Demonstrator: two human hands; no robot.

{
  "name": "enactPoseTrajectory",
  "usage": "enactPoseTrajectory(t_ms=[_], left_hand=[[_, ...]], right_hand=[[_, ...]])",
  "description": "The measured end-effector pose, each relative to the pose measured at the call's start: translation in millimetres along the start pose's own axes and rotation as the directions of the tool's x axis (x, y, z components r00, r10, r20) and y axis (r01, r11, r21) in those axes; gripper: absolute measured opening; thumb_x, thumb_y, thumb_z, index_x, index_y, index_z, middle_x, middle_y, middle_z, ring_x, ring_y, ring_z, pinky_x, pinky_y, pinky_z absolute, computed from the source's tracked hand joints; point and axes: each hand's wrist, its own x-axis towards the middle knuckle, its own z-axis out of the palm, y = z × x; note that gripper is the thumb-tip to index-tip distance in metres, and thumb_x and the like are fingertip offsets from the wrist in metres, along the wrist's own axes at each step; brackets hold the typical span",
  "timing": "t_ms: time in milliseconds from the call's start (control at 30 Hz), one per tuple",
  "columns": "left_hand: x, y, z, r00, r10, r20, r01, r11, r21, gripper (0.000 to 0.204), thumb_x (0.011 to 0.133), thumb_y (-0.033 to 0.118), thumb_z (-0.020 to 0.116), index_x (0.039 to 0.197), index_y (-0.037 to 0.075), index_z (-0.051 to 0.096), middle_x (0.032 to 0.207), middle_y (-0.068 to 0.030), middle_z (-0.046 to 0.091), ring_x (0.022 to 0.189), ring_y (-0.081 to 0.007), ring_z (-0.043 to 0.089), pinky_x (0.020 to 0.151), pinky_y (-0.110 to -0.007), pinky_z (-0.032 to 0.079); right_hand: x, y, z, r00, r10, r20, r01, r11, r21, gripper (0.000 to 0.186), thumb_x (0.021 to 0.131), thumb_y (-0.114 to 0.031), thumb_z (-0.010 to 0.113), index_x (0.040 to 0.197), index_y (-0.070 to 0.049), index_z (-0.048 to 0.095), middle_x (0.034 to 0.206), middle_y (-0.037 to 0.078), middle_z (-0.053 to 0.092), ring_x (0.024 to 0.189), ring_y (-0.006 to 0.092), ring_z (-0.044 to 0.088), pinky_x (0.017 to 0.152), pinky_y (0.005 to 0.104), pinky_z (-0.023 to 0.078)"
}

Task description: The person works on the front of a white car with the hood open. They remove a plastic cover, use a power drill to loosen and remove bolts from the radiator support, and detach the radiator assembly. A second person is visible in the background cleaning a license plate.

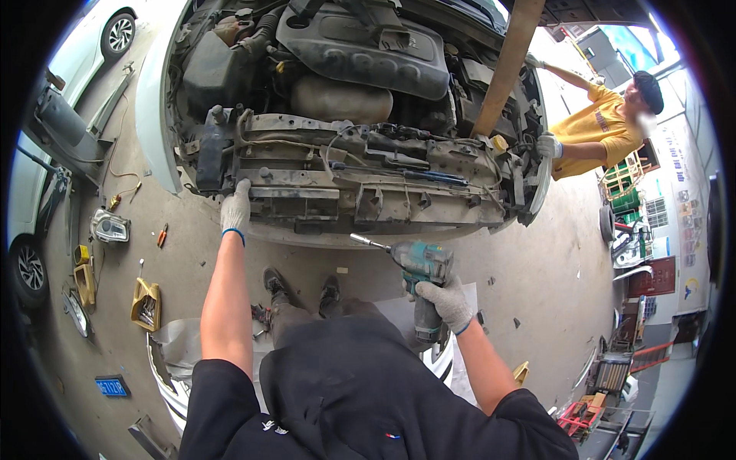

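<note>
A teal and black cordless impact driver [423, 262] with a long socket bit is in my gloved right hand [447, 303]. My fingers wrap its grip, and the bit points left, just off the car's front. My gloved left hand [236, 211] grips the left end of the dusty radiator support [295, 201], its fingertips partly hidden by the frame. Behind the support lies the exposed engine bay with a dark engine cover [364, 46]. The front bumper is off the car.
A person in a yellow shirt [602, 126] stands at the right fender, gloved hands on the car. A wooden prop [510, 65] rises from the bay. On the floor lie a headlight [110, 227], pliers [162, 235] and a yellow container [146, 304]. A white bumper [170, 387] lies beside my legs.
</note>
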Motion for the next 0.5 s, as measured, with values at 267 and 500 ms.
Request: enactPoseTrajectory(t_ms=[267,500], left_hand=[[-4,-2,-2,0.991,0.121,-0.049,-0.121,0.993,0.017,0.089,0.088,0.072,0.052,0.115,-0.012,0.068,0.116,-0.0339,0.067,0.117,-0.0434,0.062,0.096,-0.046,0.047],[-11,4,3,0.993,0.111,-0.046,-0.115,0.987,-0.108,0.085,0.087,0.070,0.057,0.117,-0.009,0.069,0.119,-0.0288,0.069,0.117,-0.0393,0.062,0.099,-0.044,0.045]], right_hand=[[4,-4,-9,0.999,0.010,-0.043,-0.007,0.998,0.059,0.038,0.083,-0.007,0.070,0.119,0.004,0.065,0.099,0.011,0.072,0.081,0.0169,0.069,0.075,0.0316,0.058],[16,-24,-8,0.982,-0.016,-0.188,0.049,0.984,0.171,0.039,0.086,-0.004,0.063,0.123,0.007,0.061,0.102,0.015,0.072,0.079,0.0215,0.071,0.073,0.0343,0.060]])
